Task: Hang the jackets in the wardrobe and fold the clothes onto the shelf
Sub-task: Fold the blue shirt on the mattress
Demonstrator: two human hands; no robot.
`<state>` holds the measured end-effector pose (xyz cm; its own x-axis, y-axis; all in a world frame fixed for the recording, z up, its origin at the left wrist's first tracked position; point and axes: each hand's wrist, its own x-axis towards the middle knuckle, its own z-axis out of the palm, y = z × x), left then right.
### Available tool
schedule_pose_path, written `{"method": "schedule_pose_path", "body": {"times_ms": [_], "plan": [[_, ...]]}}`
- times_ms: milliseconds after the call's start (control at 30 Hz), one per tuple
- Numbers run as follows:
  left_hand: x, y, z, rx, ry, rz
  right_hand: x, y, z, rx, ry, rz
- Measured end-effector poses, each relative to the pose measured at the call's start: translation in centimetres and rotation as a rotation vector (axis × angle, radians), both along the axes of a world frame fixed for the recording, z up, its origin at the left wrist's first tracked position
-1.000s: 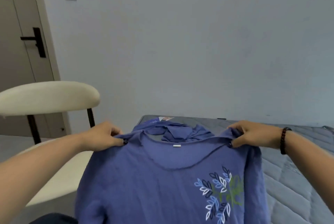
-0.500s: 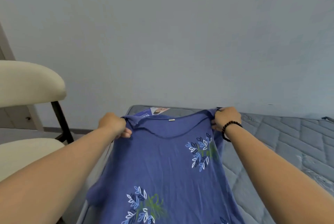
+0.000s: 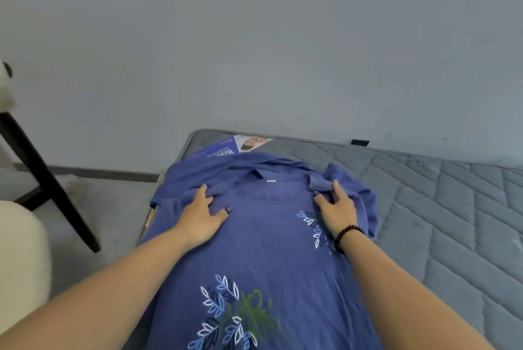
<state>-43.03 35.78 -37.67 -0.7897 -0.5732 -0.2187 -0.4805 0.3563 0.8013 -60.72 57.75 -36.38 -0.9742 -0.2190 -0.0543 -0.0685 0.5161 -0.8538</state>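
A blue shirt (image 3: 271,250) with white and green leaf prints lies spread along the near corner of a grey quilted mattress (image 3: 441,208). Its neckline with a small white tag points away from me. My left hand (image 3: 201,215) lies flat on the left shoulder area with fingers spread. My right hand (image 3: 336,205), with a dark bead bracelet on the wrist, presses flat on the right shoulder beside a leaf print. The right sleeve is bunched next to that hand.
A cream chair (image 3: 19,259) with black legs stands at the left edge on the grey floor. A printed label (image 3: 240,146) shows at the mattress corner beyond the shirt. A plain grey wall rises behind the bed.
The shirt, held up by its shoulders before, now lies on the mattress. Both hands have let go of the shoulders and rest flat on the fabric. My view has turned right and down.
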Motion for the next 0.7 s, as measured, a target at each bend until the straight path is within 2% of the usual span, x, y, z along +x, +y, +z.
{"method": "schedule_pose_path", "body": {"times_ms": [33, 100, 167, 267, 433, 600, 700], "plan": [[0.3, 0.1, -1.8, -0.052, -0.036, -0.096, 0.3, -0.4, -1.7, 0.018, -0.020, 0.047], [0.7, 0.5, -4.7, -0.355, -0.068, -0.210, 0.6, -1.0, -4.9, 0.095, 0.081, 0.087], [0.8, 0.9, -6.2, -0.615, -0.047, -0.221, 0.8, -1.5, -6.6, 0.291, 0.266, 0.092], [0.6, 1.0, -7.0, -0.804, -0.073, -0.232, 0.7, -2.0, -7.3, 0.398, 0.330, 0.080], [1.5, 1.5, -6.9, -0.854, -0.161, -0.297, 1.8, -1.6, -6.3, 0.448, 0.251, 0.122], [6.2, 4.7, -6.5, -0.838, -0.227, -0.374, 6.9, 0.4, -5.7, 0.823, 0.207, 0.301], [10.7, 7.6, -6.4, -0.800, -0.246, -0.371, 11.9, 2.6, -5.8, 0.906, 0.243, 0.434]]}}
